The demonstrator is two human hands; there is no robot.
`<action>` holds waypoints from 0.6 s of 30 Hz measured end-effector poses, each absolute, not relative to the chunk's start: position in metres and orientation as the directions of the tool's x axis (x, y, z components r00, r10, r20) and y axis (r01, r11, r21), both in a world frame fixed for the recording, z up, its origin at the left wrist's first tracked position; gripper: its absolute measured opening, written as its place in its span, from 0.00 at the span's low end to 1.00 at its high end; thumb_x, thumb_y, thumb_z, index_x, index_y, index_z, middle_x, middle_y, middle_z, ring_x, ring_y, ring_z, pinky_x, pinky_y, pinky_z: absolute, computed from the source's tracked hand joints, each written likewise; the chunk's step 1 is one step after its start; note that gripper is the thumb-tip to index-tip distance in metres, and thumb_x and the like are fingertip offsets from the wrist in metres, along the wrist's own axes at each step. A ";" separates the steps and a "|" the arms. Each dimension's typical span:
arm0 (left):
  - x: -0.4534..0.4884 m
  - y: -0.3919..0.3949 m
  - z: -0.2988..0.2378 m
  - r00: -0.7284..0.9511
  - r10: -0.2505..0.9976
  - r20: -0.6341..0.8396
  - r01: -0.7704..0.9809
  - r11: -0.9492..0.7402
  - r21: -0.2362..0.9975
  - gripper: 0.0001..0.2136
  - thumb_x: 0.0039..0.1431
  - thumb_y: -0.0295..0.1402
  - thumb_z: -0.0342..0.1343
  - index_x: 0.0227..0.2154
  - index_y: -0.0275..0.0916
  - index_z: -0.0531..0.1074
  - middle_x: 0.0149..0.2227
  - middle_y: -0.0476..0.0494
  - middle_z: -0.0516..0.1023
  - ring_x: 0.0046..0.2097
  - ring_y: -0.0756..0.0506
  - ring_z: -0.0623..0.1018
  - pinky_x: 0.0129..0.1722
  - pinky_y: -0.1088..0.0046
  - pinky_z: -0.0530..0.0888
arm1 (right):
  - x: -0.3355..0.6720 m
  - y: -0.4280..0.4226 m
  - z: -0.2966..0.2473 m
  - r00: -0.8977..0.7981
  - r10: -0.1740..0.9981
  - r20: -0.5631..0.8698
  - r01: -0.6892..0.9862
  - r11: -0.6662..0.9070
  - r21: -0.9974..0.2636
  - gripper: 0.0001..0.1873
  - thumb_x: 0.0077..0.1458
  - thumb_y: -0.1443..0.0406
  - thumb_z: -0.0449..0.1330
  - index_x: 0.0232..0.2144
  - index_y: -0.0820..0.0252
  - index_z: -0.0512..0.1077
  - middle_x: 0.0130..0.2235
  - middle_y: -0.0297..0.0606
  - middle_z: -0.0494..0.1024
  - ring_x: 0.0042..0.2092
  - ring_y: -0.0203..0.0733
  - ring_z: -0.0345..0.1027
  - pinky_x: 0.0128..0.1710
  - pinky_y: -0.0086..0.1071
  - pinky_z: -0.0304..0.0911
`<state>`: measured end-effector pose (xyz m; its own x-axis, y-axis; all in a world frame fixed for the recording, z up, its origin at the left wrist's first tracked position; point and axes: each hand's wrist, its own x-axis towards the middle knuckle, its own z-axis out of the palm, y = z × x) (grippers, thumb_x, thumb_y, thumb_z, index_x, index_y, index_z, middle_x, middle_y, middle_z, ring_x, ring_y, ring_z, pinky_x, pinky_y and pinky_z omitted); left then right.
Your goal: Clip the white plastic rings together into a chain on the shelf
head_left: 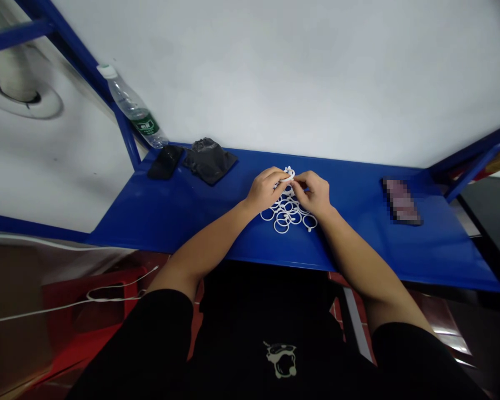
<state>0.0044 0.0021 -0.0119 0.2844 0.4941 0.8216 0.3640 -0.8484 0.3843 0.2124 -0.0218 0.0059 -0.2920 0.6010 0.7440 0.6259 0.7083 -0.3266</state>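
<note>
Between my two hands is a white curtain ring (290, 176), raised just over a loose pile of similar white rings (281, 221) with small knobs on them. My left hand (265, 190) pinches the ring from its left side between thumb and fingers. At the ring's right edge, my right hand (314, 191) has its thumb and forefinger pressed together on it. The fingers partly cover the ring, so its small fastening cannot be made out. Several rings overlap one another beneath and in front of my hands.
A blue table (183, 205) carries a dark drawstring pouch (210, 161), a black phone (165, 161) and a clear bottle (135, 111) leaning at the back left. A blurred-out phone-shaped object (401, 201) lies at the right. A red stool (95, 300) stands below the left side.
</note>
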 end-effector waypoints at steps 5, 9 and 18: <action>0.002 0.003 -0.009 0.236 0.463 0.854 0.371 -0.855 0.362 0.08 0.80 0.38 0.57 0.48 0.41 0.79 0.46 0.40 0.85 0.49 0.43 0.85 0.51 0.60 0.83 | 0.217 -0.019 0.007 -0.327 0.645 0.690 0.613 0.701 -0.364 0.10 0.72 0.57 0.60 0.40 0.53 0.76 0.36 0.37 0.83 0.32 0.41 0.73 0.36 0.38 0.70; 0.002 0.006 -0.010 0.232 0.468 0.853 0.377 -0.852 0.364 0.08 0.80 0.36 0.56 0.45 0.42 0.79 0.45 0.41 0.84 0.49 0.43 0.84 0.51 0.61 0.83 | 0.219 -0.018 0.007 -0.435 0.633 0.640 0.591 0.737 -0.327 0.08 0.68 0.58 0.60 0.39 0.53 0.76 0.37 0.38 0.83 0.33 0.42 0.72 0.37 0.39 0.70; 0.001 0.006 -0.012 0.305 0.451 0.839 0.356 -0.871 0.339 0.05 0.76 0.34 0.60 0.44 0.42 0.80 0.47 0.41 0.85 0.50 0.42 0.85 0.51 0.57 0.84 | 0.218 -0.020 0.003 -0.196 0.732 0.652 0.630 0.604 -0.489 0.17 0.74 0.52 0.59 0.54 0.54 0.79 0.39 0.38 0.86 0.34 0.43 0.76 0.37 0.40 0.72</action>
